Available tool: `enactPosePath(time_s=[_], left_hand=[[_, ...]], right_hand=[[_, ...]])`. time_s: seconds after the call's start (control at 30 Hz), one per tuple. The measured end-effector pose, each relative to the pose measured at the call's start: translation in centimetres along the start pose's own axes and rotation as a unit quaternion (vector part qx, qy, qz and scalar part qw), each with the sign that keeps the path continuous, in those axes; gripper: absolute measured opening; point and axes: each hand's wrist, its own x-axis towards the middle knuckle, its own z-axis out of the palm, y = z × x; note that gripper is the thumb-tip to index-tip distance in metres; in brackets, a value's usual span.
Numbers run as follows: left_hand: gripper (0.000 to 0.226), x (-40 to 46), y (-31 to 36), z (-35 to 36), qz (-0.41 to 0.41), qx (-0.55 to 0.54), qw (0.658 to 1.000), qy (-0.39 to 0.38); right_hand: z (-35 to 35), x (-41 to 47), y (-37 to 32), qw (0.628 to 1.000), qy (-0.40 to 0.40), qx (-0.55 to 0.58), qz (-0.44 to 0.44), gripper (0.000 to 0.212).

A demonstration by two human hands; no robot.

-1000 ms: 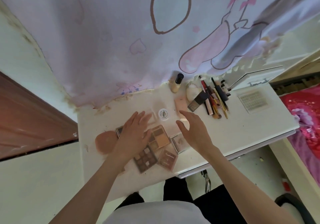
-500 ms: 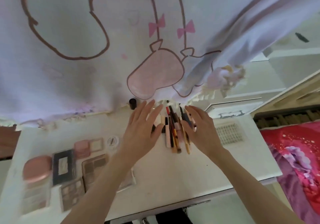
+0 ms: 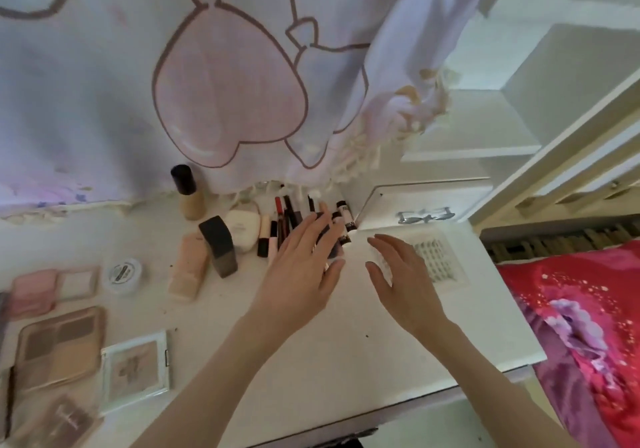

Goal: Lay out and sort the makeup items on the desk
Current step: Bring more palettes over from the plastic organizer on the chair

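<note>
Behind both hands, a pale curtain printed with pink cartoon shapes, hanging down to the back edge of the white bench. Off to the right of the right hand, a red floral bedcover. Left hand open, fingers spread flat, hovering over a cluster of pencils and lip sticks lying side by side; contact with them impossible to tell. Right hand open as well, palm down, gripping nothing, fingertips over the near edge of a false-lash tray. Beyond the right hand, a white box with a silver bow clasp. Far left of the left hand, a large eyeshadow palette, and beside it, nearer the left forearm, a white-framed blush compact. Beyond those, a pink compact touching a small pale pan, then a round white jar. Just left of the left hand, a white cushion case, a dark rectangular bottle lying tilted against a peach tube, and an upright foundation bottle with a black cap near the curtain.
</note>
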Motion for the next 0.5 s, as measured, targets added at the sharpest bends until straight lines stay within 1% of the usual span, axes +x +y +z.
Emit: enactPosePath(time_s=[0.07,0.13,0.23,0.3,0.4,0.47,0.5], left_hand=[[0.054,-0.4,0.2,2.0,0.008,0.003,1.0,0.007],[0.056,-0.6,0.6,3.7,0.033,0.016,0.999,0.019],[0.055,-1.4,2.0,6.0,0.057,0.037,0.998,0.015],[0.051,-2.0,3.3,7.4,0.063,0.043,0.997,0.017],[0.05,-3.0,5.7,9.3,0.065,0.055,0.996,0.01],[0.052,-3.2,6.8,10.8,0.063,0.07,0.995,-0.014],[0.053,-3.0,7.1,11.5,0.061,0.076,0.995,-0.026]], right_hand=[[1.1,-1.5,2.3,1.0,0.015,-0.023,-0.01,0.04],[1.6,-2.4,4.7,0.999,0.033,-0.039,-0.008,0.037],[1.7,-3.9,7.8,0.996,0.055,-0.064,-0.005,0.036],[1.2,-4.8,9.6,0.994,0.05,-0.1,-0.009,0.037],[0.9,-6.4,11.6,0.993,-0.027,-0.117,0.001,0.055],[1.2,-7.1,12.4,0.994,-0.026,-0.106,-0.006,0.067],[1.4,-7.4,12.5,0.994,-0.02,-0.105,-0.013,0.066]])
